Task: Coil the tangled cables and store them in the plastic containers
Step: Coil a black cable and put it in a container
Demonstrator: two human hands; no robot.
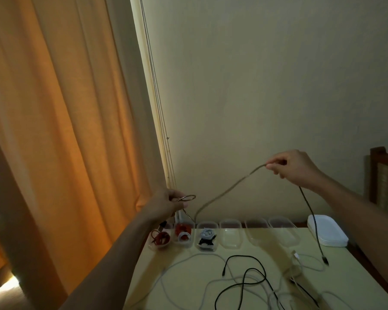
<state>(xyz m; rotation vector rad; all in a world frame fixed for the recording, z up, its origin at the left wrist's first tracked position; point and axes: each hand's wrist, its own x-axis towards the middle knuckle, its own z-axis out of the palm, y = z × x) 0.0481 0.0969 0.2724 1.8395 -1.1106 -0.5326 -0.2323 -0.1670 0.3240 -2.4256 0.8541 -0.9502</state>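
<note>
Above the desk [349, 271], the left grip [166, 205] clenches a small loop of the cable [230, 188]. The right grip [293, 168] pinches it higher up, with the tail hanging toward the desk. Containers [230, 223] line the desk's far edge.

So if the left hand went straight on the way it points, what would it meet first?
Probably the cream wall behind the table. The left hand points forward and rightward, above the sagging braided cable it holds; depth is unclear.
</note>
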